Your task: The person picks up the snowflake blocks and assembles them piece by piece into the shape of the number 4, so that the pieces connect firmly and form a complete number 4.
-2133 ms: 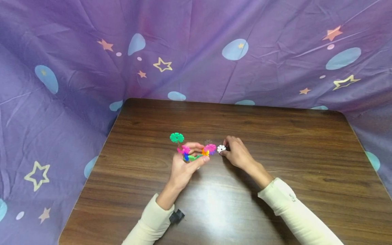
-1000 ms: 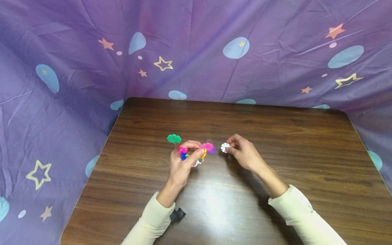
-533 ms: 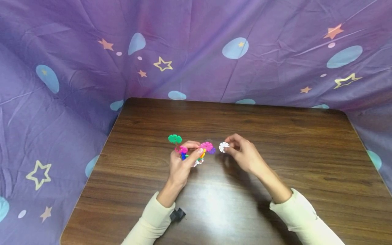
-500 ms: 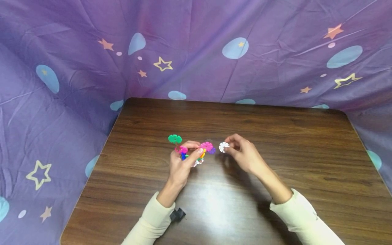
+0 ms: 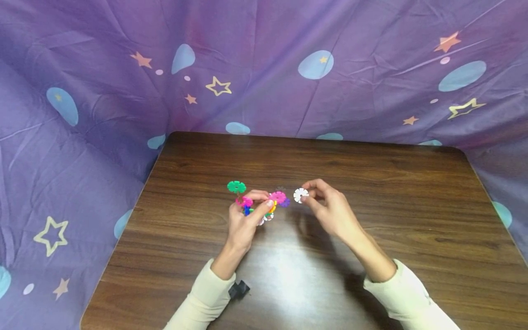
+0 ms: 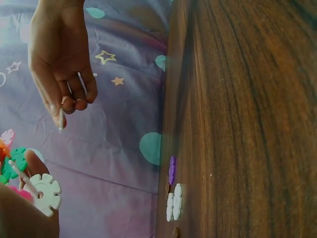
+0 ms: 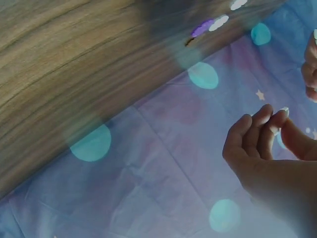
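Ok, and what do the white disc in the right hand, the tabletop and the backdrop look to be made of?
White disc: probably moulded plastic, evenly coloured, with regular notches round its rim.
Tabletop: wood or wood-look laminate, I can't tell which; dark grain, semi-gloss, with a bright reflection.
Backdrop: likely thin fabric, slightly shiny, judging by its creases and soft folds.

Left grip (image 5: 244, 223) curled, right grip (image 5: 331, 209) pinched
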{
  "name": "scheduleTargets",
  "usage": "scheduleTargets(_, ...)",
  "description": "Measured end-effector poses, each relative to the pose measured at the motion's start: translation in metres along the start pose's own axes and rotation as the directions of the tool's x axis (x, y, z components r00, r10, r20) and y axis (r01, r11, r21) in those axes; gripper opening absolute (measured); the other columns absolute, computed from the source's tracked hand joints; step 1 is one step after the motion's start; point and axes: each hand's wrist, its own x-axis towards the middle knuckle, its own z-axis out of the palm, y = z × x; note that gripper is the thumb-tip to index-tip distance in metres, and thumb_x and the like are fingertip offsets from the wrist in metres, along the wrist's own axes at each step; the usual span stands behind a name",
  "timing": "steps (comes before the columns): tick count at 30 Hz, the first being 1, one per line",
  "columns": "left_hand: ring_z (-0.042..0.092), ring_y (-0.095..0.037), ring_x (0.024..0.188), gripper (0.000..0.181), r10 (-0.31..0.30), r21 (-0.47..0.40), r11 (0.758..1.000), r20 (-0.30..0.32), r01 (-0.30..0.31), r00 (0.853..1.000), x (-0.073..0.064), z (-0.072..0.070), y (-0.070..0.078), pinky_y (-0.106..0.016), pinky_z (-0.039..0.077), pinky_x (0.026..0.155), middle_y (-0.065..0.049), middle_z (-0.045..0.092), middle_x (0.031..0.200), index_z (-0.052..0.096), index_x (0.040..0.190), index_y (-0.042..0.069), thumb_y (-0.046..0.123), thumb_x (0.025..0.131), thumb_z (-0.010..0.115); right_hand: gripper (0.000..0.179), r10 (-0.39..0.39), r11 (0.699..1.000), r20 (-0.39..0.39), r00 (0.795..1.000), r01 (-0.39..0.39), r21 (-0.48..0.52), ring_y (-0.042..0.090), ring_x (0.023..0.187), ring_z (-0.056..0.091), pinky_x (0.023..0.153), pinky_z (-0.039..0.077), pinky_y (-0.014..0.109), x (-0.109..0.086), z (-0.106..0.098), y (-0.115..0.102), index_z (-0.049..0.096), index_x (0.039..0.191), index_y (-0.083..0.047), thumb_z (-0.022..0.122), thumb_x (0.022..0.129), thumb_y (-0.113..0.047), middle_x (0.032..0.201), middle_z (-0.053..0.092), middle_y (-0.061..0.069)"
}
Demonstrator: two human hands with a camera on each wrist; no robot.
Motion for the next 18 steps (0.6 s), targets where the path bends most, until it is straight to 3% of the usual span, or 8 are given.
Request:
scheduleTargets(4, 0.068, -0.012, 0.095, 0.018, -0.001, -0.004, 1.0, 0.002, 0.001, 1.0, 0.0, 0.0, 0.0, -0.02, 0.056, 0.076, 0.003, 0.073, 0.097, 0.066, 0.095, -0.017, -0.005, 0.083, 0.074, 0.023, 0.0, 1.0, -0.013, 1.0, 0.0, 0.014, 0.024, 0.092, 0.073, 0.088, 0.056, 0.041, -0.001, -0.001, -0.005, 0.066, 0.121, -0.009, 0.068, 0.098, -0.01, 0.086, 0.074, 0.005)
scheduleTargets(12, 0.067, -0.009, 0.079, 0.015, -0.026, -0.013, 1.0, 0.012, 0.026, 1.0, -0.001, -0.001, 0.0, -0.018, 0.048, 0.052, 0.001, 0.072, 0.099, 0.069, 0.095, -0.013, -0.002, 0.085, 0.074, 0.024, 0.016, 1.0, -0.04, 0.999, -0.016, 0.022, 0.016, 0.082, 0.068, 0.073, 0.056, 0.024, -0.004, -0.004, -0.013, 0.065, 0.122, -0.01, 0.068, 0.098, -0.012, 0.089, 0.074, 0.006)
scheduleTargets(18, 0.068, -0.008, 0.077, 0.016, -0.041, -0.012, 0.999, 0.007, 0.041, 0.999, -0.002, 0.0, 0.001, -0.017, 0.05, 0.053, -0.001, 0.072, 0.101, 0.069, 0.097, -0.012, -0.001, 0.086, 0.074, 0.024, -0.004, 1.0, -0.081, 0.997, 0.004, 0.009, 0.015, 0.076, 0.066, 0.068, 0.052, 0.024, -0.005, -0.003, -0.019, 0.065, 0.121, -0.011, 0.07, 0.098, -0.015, 0.088, 0.075, 0.006)
